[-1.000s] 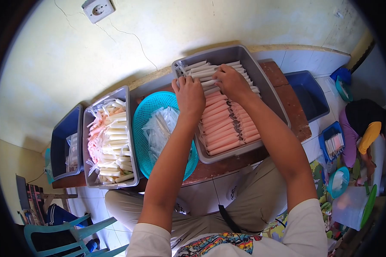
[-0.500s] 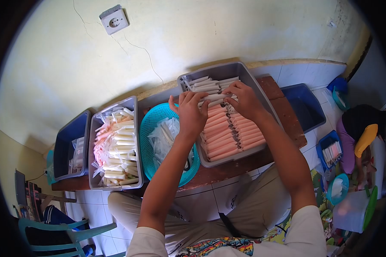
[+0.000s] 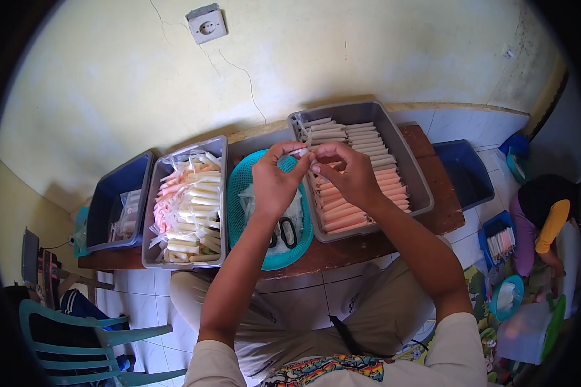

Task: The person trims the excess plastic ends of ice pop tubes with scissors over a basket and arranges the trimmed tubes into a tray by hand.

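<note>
My left hand and my right hand meet over the left side of a grey tray. Their fingertips pinch a small whitish wrapped stick, mostly hidden by the fingers. Inside the tray, greyish-white sticks fill the back and pink sticks lie in rows at the front. Below my left hand is a turquoise basket holding clear plastic bags and black-handled scissors.
Another grey tray holds bagged pink and cream sticks. A dark blue bin stands at the far left, another at the right. A green chair is lower left. A person sits at the right.
My hands have lifted from the rows of sticks and come together at the tray's left side, with the stick between them. The scissors in the basket show more fully. The view has shifted.
</note>
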### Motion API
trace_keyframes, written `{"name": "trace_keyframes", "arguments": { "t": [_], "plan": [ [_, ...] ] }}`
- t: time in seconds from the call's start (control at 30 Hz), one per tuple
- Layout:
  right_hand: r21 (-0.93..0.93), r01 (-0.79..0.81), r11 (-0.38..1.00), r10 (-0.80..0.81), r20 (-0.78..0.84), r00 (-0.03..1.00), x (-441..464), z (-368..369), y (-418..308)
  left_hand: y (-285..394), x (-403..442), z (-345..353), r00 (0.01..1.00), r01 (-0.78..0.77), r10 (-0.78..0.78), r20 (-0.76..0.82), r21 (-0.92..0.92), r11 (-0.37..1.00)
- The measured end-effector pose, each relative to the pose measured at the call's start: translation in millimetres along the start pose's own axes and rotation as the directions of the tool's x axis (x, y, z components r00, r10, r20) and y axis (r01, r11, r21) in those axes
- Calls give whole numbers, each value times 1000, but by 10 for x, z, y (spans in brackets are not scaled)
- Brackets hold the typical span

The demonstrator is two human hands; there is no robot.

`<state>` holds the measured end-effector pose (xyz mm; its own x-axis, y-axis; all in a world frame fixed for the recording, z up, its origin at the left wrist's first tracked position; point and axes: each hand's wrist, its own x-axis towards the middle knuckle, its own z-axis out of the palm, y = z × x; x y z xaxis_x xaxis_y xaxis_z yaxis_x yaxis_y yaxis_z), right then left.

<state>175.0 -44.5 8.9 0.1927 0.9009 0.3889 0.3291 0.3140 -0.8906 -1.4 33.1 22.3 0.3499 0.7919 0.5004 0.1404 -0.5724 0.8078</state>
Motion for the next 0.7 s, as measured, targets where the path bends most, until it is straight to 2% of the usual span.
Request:
{"name": "trace_keyframes", "arguments": {
  "t": [0.07,0.1,0.17,0.27,0.4,0.47,0.6,0.7],
  "plan": [
    [139,24,990,-29,33,999,18,121,48,-117,6,-82,1000,19,-19,4,-189,982],
    [140,32,990,-38,40,998,30,169,43,-91,-6,-138,1000,13,-14,-7,-186,982],
    [125,18,992,-24,47,999,44,270,40,-44,-82,-256,975,220,-208,75,-413,884],
    [215,11,977,-34,102,994,38,392,91,-174,-171,-414,968,249,-232,92,-411,877],
    [156,-54,986,29,158,987,-4,544,-28,-260,-284,-542,954,286,-288,78,-511,810],
    [206,-120,971,85,170,982,-5,631,-104,-237,-325,-614,919,357,-379,110,-640,680],
    [217,-89,972,57,147,987,38,790,-91,-384,-362,-708,914,354,-396,89,-651,672],
    [171,-62,983,31,177,984,89,873,-48,-547,-409,-745,935,315,-348,67,-605,731]
  ]
}}
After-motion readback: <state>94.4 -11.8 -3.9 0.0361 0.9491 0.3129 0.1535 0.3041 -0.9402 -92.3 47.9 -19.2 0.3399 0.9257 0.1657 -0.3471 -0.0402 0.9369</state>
